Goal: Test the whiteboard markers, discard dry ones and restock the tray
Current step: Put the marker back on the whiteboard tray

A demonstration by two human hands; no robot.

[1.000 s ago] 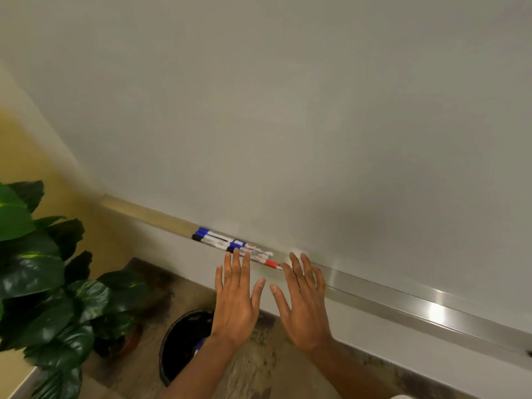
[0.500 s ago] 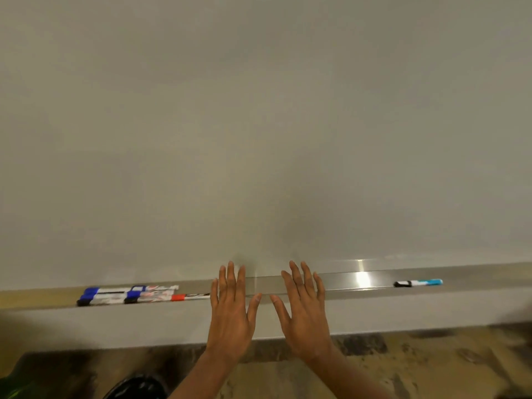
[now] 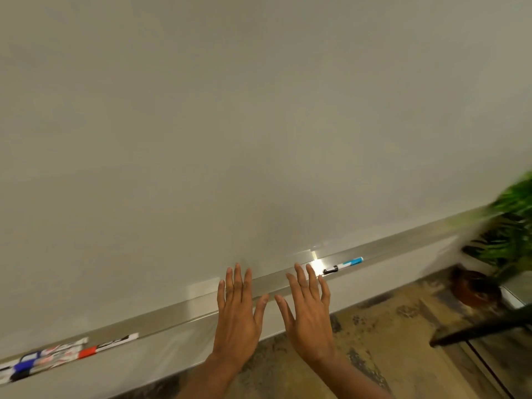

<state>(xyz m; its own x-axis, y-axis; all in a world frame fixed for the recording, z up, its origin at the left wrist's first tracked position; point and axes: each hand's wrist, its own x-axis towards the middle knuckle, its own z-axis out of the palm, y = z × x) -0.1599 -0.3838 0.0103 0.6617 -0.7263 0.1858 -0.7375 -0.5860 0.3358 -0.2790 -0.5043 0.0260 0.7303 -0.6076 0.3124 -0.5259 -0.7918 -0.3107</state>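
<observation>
The right hand [image 3: 309, 318] is stretched out flat, palm down, with its fingers straight and slightly spread. It holds nothing. The left hand [image 3: 237, 318] lies just beside it on the left in the same flat, empty pose, and the two thumbs are near each other without touching. Both sets of fingertips reach over the front edge of the metal tray [image 3: 178, 318] that runs along the foot of the whiteboard [image 3: 259, 125]. From this angle I cannot tell whether they rest on the tray or hang just above it.

Just beyond the right hand's fingertips [image 3: 309, 267], a little to the right, a single marker [image 3: 344, 264] lies in the tray. Its long axis runs along the tray, with the black end nearest the hand and the blue end pointing away to the right and farther off. The right hand is clearly the nearer one to it, and the left hand would have to cross over.

Far to the left, well apart from the left hand, a bunch of markers [image 3: 54, 357] also lies lengthwise in the tray, with blue, black and red parts showing. The left hand is the nearer one to these.

No marker looks tested yet, and the lone marker by the right hand seems the easy first pick with a short reach to the right.

At the far right a blurred plant [image 3: 509, 231] stands in a brown pot [image 3: 472, 286] on the floor [image 3: 388, 326].
</observation>
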